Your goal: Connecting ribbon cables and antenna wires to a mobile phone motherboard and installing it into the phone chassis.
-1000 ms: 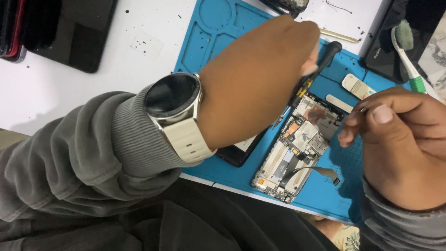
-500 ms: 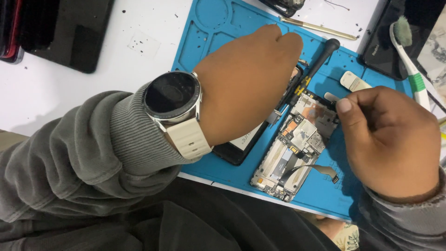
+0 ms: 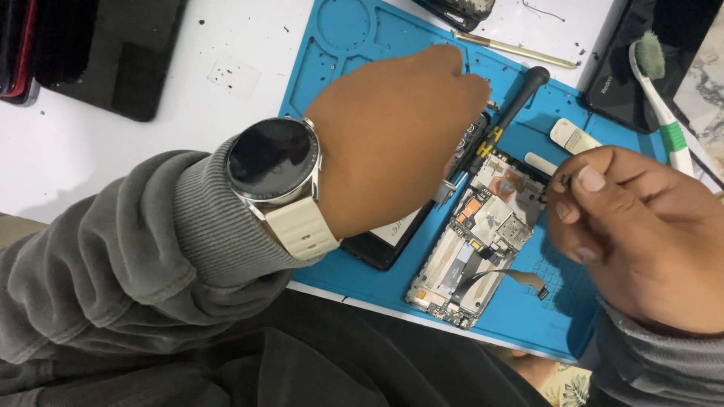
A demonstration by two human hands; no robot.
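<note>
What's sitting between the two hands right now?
In the head view, the opened phone lies on the blue mat between the left hand and the right hand, with a black-handled screwdriver crossing its upper end.

Two hands: left hand (image 3: 392, 136), right hand (image 3: 641, 234). One wristwatch (image 3: 275, 162), one screwdriver (image 3: 498, 128), one opened phone (image 3: 483, 234), one blue repair mat (image 3: 339, 45), one toothbrush (image 3: 660, 90), two white plastic tabs (image 3: 573, 137).

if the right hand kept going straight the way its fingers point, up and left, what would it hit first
Probably the opened phone, near its top end, right by the fingertips of the right hand. Beyond lies the screwdriver. Height above the phone is unclear.
</note>
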